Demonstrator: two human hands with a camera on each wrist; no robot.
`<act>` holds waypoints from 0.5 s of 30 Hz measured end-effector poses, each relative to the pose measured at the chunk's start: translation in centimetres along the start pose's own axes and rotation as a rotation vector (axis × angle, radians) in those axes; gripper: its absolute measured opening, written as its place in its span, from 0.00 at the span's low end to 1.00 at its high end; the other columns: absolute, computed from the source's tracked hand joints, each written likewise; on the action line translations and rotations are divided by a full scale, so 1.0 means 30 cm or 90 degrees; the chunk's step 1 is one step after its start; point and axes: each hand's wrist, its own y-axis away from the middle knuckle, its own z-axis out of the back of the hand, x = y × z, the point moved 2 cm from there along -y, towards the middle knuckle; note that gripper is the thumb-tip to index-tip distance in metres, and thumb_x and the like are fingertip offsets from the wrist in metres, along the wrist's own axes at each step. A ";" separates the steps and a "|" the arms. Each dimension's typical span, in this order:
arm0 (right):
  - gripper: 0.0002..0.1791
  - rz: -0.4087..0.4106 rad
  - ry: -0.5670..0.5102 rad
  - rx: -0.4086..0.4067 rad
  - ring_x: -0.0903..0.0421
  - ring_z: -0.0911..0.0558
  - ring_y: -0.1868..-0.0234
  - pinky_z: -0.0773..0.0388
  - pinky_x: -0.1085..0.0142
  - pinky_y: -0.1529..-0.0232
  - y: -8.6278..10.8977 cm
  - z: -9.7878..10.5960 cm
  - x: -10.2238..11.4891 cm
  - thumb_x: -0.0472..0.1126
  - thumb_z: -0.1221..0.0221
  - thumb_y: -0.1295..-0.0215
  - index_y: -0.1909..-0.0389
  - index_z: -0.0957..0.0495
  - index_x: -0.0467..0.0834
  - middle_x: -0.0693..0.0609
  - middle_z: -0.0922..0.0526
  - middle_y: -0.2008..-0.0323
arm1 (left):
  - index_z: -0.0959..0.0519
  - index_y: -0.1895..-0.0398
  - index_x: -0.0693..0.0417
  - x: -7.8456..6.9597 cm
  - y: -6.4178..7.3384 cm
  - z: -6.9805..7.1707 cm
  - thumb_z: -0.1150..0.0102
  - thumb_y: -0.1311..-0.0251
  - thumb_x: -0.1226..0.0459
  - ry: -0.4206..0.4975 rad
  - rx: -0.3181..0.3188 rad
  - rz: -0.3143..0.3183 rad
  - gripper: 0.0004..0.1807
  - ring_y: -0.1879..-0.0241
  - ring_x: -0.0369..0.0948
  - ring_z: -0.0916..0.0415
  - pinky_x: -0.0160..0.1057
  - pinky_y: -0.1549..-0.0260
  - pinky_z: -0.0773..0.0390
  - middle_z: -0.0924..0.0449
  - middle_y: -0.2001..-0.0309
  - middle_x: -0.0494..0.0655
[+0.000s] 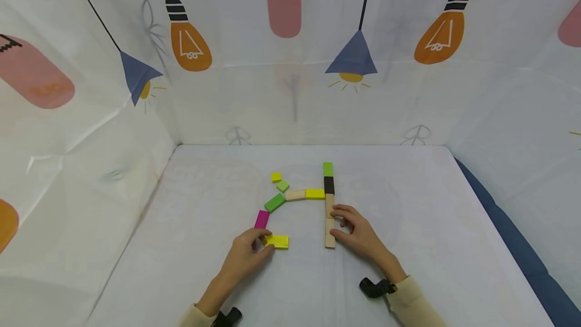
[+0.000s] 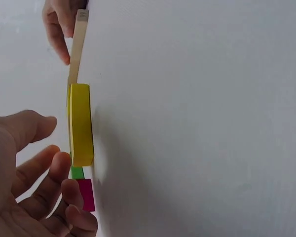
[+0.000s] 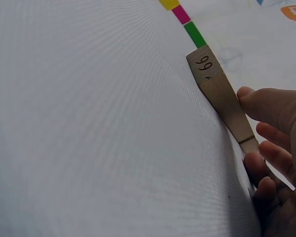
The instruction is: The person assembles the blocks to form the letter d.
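Observation:
At the left end of a yellow block (image 1: 280,242) my left hand (image 1: 247,256) has its thumb and fingers spread. In the left wrist view a gap shows between the thumb and that block (image 2: 82,126). A magenta block (image 1: 261,219) lies just beyond these fingers. My right hand (image 1: 358,233) rests along the right side of a straight column, its thumb at the nearest wooden block (image 1: 330,233) and its fingertips at the wooden block (image 1: 330,205) above. The right wrist view shows the thumb tip against the numbered wooden block (image 3: 219,94), with nothing gripped.
The column continues through a black block (image 1: 329,184) to a green block (image 1: 328,169). A yellow block (image 1: 315,194), a wooden block (image 1: 295,195) and a green block (image 1: 275,203) curve left from it. A small light green block (image 1: 283,185) and small yellow block (image 1: 276,177) lie beyond the curve.

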 end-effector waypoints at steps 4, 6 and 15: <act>0.24 -0.003 -0.001 0.004 0.59 0.24 0.59 0.27 0.72 0.63 0.000 -0.001 0.001 0.40 0.27 0.40 0.42 0.18 0.43 0.47 0.22 0.35 | 0.14 0.57 0.52 -0.004 0.003 -0.012 0.25 0.45 0.67 0.001 -0.025 0.035 0.12 0.73 0.34 0.31 0.29 0.73 0.29 0.23 0.71 0.37; 0.24 -0.002 -0.002 0.004 0.59 0.23 0.59 0.27 0.72 0.63 0.000 0.000 0.003 0.40 0.27 0.40 0.42 0.18 0.43 0.46 0.22 0.35 | 0.14 0.58 0.52 -0.004 0.006 -0.014 0.26 0.45 0.67 -0.001 -0.031 0.053 0.11 0.73 0.34 0.31 0.29 0.73 0.29 0.24 0.72 0.37; 0.25 0.009 -0.004 -0.004 0.59 0.23 0.59 0.27 0.72 0.64 -0.002 0.001 0.005 0.39 0.26 0.41 0.43 0.18 0.42 0.46 0.22 0.36 | 0.12 0.57 0.50 0.000 0.010 -0.002 0.26 0.43 0.67 -0.005 -0.017 0.097 0.10 0.72 0.34 0.30 0.30 0.72 0.27 0.24 0.73 0.36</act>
